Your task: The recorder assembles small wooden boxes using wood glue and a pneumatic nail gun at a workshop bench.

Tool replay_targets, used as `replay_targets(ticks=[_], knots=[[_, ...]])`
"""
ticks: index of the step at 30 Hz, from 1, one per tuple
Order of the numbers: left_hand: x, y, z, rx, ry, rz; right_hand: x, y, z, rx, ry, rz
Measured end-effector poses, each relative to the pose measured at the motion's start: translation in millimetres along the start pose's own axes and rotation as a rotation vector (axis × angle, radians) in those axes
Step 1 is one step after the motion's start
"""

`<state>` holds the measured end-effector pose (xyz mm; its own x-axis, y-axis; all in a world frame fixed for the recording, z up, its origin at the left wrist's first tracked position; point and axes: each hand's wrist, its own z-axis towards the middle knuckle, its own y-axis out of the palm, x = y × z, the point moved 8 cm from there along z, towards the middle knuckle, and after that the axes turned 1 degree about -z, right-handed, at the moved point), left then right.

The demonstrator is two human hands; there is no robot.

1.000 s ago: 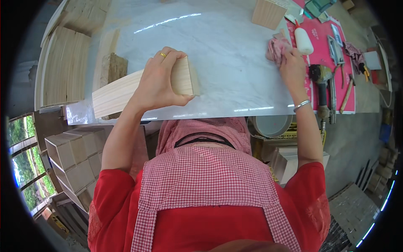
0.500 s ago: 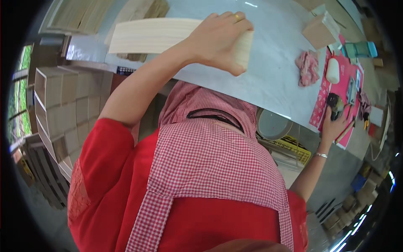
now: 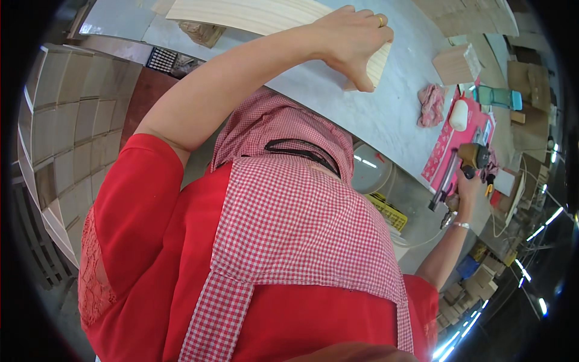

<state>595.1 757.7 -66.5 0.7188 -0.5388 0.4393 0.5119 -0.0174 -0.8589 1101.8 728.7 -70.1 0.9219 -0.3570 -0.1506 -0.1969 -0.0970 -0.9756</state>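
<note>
My left hand (image 3: 353, 42), with a ring on one finger, is wrapped over the right end of a pale wooden board (image 3: 253, 17). The board stands on edge on the white tabletop, and the fingers hide part of its end. At the right, my right hand (image 3: 468, 186) grips a nail gun (image 3: 474, 155) with a brown and black head and a long dark magazine pointing toward me. A hose fitting hangs below that hand. The nail gun is held above the pink sheet (image 3: 439, 158) near the table's edge.
A pink cloth (image 3: 431, 105), a wooden box (image 3: 458, 64), a white bottle (image 3: 459, 116) and a teal container (image 3: 497, 97) are on the table's right side. Stacked wooden boxes (image 3: 72, 114) stand at the left. Below the table are a round tub (image 3: 369, 169) and a yellow crate (image 3: 387, 211).
My right hand has picked up the nail gun from the pink sheet and lifted it. The left hand keeps its hold on the board while the view has shifted.
</note>
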Motion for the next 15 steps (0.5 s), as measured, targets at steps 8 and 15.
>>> replay_targets(ticks=[8,15], knots=[[12.5,-18.9,-3.5,-0.1,0.057,-0.063,-203.2,-39.3,-105.6,-0.065,-0.498,0.374],[12.8,-19.0,6.7,-0.388,-0.091,0.02,-281.3,-39.5,-133.9,-0.222,-0.659,0.235]])
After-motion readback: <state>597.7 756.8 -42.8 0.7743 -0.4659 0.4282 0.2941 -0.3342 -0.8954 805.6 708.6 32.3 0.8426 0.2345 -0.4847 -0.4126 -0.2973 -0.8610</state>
